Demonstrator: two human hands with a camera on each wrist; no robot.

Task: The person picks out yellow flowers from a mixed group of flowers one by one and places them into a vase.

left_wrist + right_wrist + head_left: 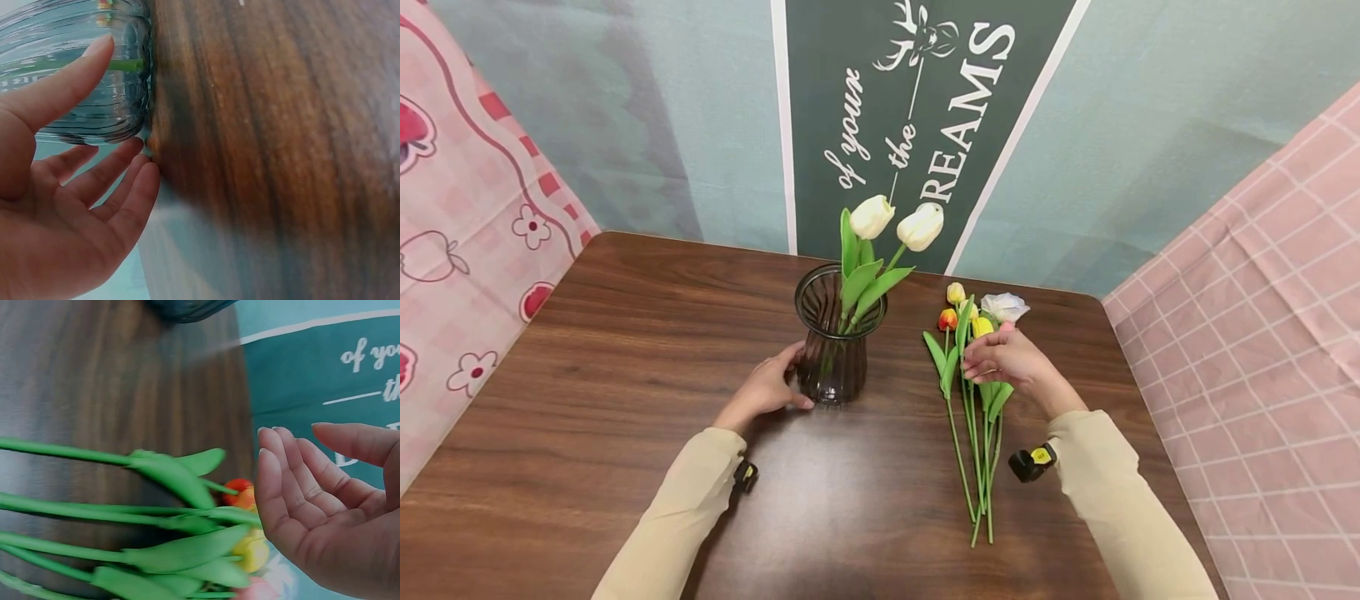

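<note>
Brown tabletop (625, 375): left fingers (139, 194) parted beside vase (831, 367), right fingers (272, 487) loosely curved

On the glossy dark brown, wood-grained table (625, 400) stands an upright, ribbed, smoky see-through vase (833, 371), toward the back; to its right, apart from it, loose flowers (950, 373) lie side by side — blooms (982, 327) toward the back edge, green stems (988, 479) pointing toward the front.

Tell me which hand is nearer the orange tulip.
Right: the right hand is just right of the orange tulip; the left hand is farther left, beside the vase.
</note>
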